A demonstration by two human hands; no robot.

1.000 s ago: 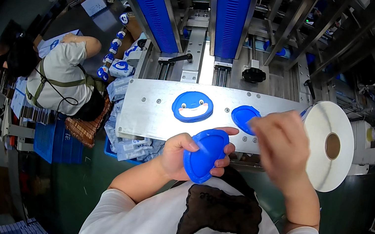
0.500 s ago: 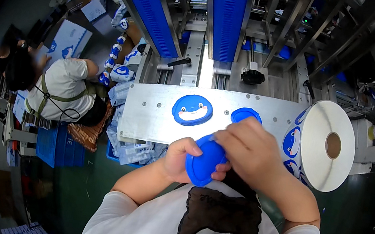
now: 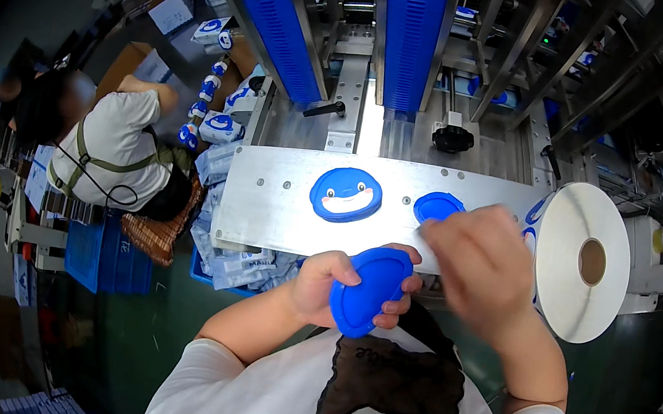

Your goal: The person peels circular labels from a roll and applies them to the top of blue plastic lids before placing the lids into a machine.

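Note:
My left hand [image 3: 320, 283] grips an oval blue plastic lid [image 3: 369, 295] in front of my chest, thumb on its face and fingertips curled round the far edge. To the right of that lid, my right hand [image 3: 488, 266] hovers over the metal plate [image 3: 276, 219], apart from the lid; motion blurs its bent fingers, and whether they hold anything is unclear. Just past its fingertips lies another blue lid [image 3: 438, 205], partly covered by the hand. Farther left on the plate rests a blue lid with a smiling cartoon face [image 3: 347, 196].
A large roll of labels [image 3: 577, 250] stands at the plate's right end. Behind the plate rise tall stacks of blue lids [image 3: 406, 34] in metal guides. Packets [image 3: 237, 266] fill a blue crate left of the plate. Farther left a person in a white shirt [image 3: 117, 138] bends over boxes.
My right hand has left the held lid and moved to the right. My left hand keeps hold of its lid, whose face shows more now. The person at left has shifted slightly.

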